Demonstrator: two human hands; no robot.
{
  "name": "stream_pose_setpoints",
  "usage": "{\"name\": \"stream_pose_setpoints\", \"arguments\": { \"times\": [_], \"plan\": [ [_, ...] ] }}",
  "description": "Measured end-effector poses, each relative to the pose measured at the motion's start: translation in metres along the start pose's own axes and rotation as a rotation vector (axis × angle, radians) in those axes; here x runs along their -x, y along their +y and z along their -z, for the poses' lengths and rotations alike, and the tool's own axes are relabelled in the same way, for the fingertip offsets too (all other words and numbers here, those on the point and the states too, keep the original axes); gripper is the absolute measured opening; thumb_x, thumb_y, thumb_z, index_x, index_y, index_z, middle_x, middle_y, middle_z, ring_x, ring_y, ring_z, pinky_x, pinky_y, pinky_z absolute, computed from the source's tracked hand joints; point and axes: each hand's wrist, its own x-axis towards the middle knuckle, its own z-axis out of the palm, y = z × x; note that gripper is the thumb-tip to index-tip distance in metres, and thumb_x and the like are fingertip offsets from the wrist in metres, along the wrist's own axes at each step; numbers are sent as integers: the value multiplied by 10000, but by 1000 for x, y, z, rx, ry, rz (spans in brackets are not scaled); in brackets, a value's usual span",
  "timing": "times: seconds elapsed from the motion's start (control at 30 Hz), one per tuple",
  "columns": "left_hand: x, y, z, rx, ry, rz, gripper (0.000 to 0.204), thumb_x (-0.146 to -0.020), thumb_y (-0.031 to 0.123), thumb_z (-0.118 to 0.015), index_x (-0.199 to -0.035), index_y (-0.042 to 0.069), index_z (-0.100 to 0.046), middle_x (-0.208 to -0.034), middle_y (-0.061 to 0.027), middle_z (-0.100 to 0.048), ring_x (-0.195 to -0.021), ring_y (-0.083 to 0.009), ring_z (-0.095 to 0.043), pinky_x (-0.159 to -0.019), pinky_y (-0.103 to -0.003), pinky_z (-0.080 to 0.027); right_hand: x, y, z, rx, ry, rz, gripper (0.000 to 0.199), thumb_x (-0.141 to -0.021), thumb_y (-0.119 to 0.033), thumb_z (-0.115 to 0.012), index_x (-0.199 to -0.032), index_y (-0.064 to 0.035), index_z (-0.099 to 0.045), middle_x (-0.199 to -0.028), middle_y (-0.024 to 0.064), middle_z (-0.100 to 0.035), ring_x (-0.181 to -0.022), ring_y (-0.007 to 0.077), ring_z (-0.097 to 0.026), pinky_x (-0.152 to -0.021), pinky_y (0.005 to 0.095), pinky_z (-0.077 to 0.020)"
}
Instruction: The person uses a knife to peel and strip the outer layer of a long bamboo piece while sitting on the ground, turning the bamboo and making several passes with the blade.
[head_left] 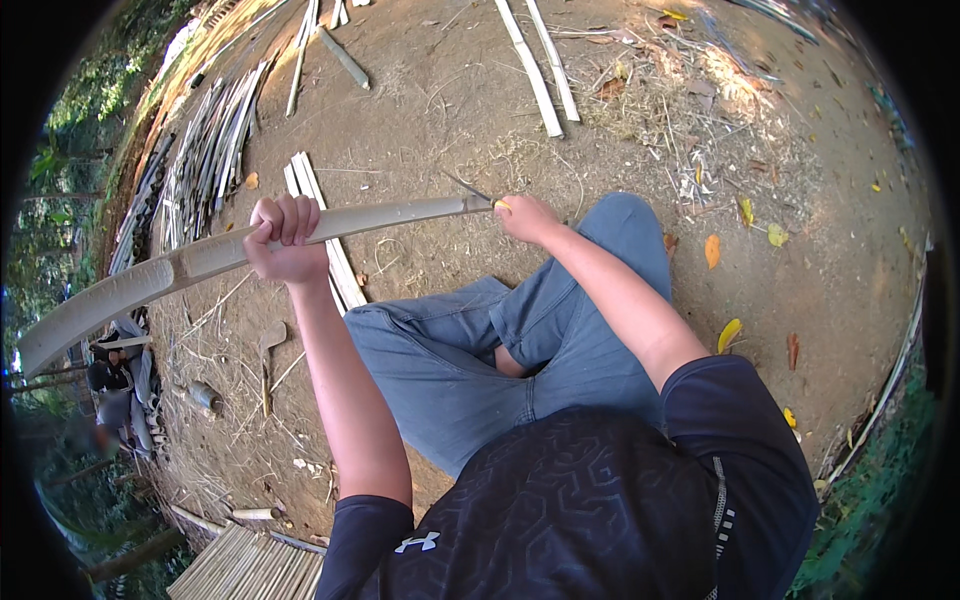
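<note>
A long split bamboo strip [390, 213] stretches across in front of me, its pale inner face showing and its far-left end reaching toward the picture's rim. My left hand [287, 238] is closed around it left of the middle, fingers wrapped over the top edge. At the strip's right end, above my bent knee, my right hand [527, 218] grips a knife [466, 187]. The dark, thin blade points up and left and lies against or just beside the strip; the contact is too small to tell. A bit of yellow handle shows at my fingers.
Bamboo strips [325, 235] lie on the dirt just beyond my left hand, others [540, 75] farther ahead. A stack of strips [215, 150] is at the far left. A hatchet-shaped tool [270, 345] and a dark cylinder [203, 395] lie left. Another person [125, 385] sits beyond.
</note>
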Motion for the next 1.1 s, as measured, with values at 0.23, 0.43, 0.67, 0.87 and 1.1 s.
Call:
{"name": "stream_pose_setpoints", "arguments": {
  "times": [0.23, 0.43, 0.67, 0.87, 1.1],
  "plan": [
    [-3, 5, 0, -15, -14, -24, 240, -730, 223, -419, -600, 159, -227, -510, 29, -228, -441, -80, -192, -448, -247, -221, -8, 13, -33, 154, -161, -218, 397, -966, -300, -491, -1179, -3, -646, -1190, 227, -654, -1112, 381, -630, -973, 447, -483],
    [-1, -6, -4, 2, 12, -20, 231, -732, 218, -408, -600, 161, -227, -505, 26, -228, -441, -81, -189, -448, -249, -219, -2, 28, -47, 63, -205, -177, 431, -964, -300, -514, -1240, 20, -598, -1309, 249, -573, -1227, 366, -555, -1006, 445, -452],
    [2, 4, 19, 9, 15, -46, 226, -741, 212, -402, -604, 159, -230, -510, 24, -232, -444, -84, -188, -449, -254, -218, 126, 2, 58, 220, 352, 500, 384, -981, -282, -515, -1308, -91, -577, -1346, 174, -558, -1273, 310, -515, -1083, 438, -389],
    [2, 1, 21, 65, 46, -12, 223, -747, 207, -401, -608, 152, -236, -512, 24, -227, -453, -84, -191, -452, -256, -216, 121, 146, 192, 324, 253, -876, 559, -1053, -445, -239, -1346, -80, -545, -1391, 220, -520, -1314, 360, -480, -1159, 560, -246],
    [5, 4, 16, 33, 24, -41, 222, -756, 200, -398, -609, 145, -240, -512, 22, -233, -461, -84, -192, -453, -258, -215, 142, 68, 140, -10, 380, 195, 531, -1026, -361, -433, -1465, -66, -397, -1514, 177, -391, -1408, 304, -364, -1168, 442, -270]
  ]
}}
